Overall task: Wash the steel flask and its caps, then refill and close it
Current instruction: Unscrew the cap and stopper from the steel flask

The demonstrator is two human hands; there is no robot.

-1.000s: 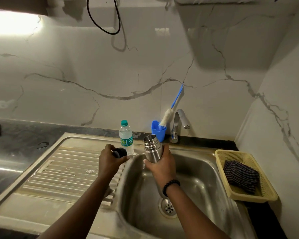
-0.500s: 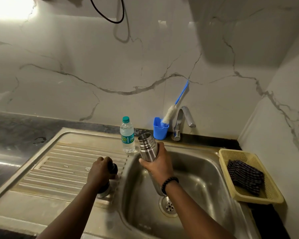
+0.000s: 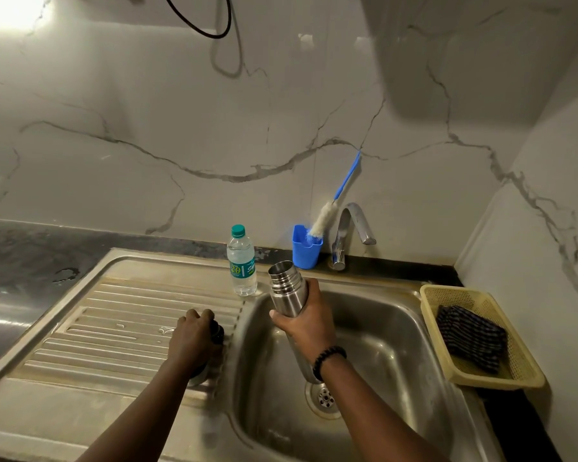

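Note:
My right hand [image 3: 306,320] grips the steel flask [image 3: 286,288] around its body, holding it tilted over the sink basin [image 3: 391,335] with its open, threaded mouth pointing up and left. My left hand [image 3: 194,338] is closed over a small black cap [image 3: 217,331], which rests low on the ribbed draining board [image 3: 127,315] beside the basin's rim. A steel cap [image 3: 199,378] peeks out under my left wrist on the board, mostly hidden. The flask's lower end is covered by my right wrist.
A clear water bottle [image 3: 242,261] with a green cap stands at the board's back edge. Behind the basin are a blue cup [image 3: 306,250] holding a bottle brush [image 3: 324,218] and the tap [image 3: 351,228]. A yellow basket [image 3: 514,368] with a dark cloth sits right of the sink.
My left hand carried the black cap from up beside the water bottle down to the draining board. My right hand kept the flask over the basin, tilting it slightly.

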